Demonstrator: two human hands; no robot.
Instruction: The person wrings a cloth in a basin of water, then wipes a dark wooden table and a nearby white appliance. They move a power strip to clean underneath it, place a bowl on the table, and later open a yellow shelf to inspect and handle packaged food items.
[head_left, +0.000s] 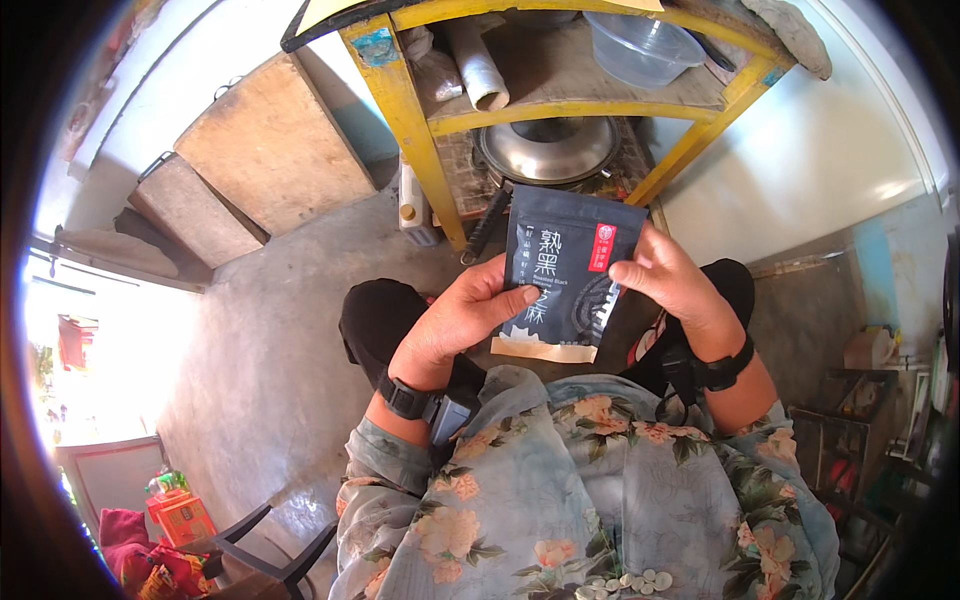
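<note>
A black stand-up pouch (566, 206) with printed writing, a red label patch and a tan bottom strip is held upright above my lap. My left hand (469, 304) grips its left side, thumb across the front. On the right edge, my right hand (664, 274) pinches it with the thumb in front; the fingers behind are hidden. The top edge of the pouch looks flat and closed. Just beyond it sits a pan with a domed metal lid (517, 154), its black handle (487, 225) pointing towards me.
A yellow-framed wooden table (412, 127) stands ahead, its shelf holding a clear plastic bowl (641, 52) and a plastic film roll (480, 71). A jug (412, 206) stands by its leg. Wooden boards (270, 142) lean at the left. A chair (281, 551) is at lower left.
</note>
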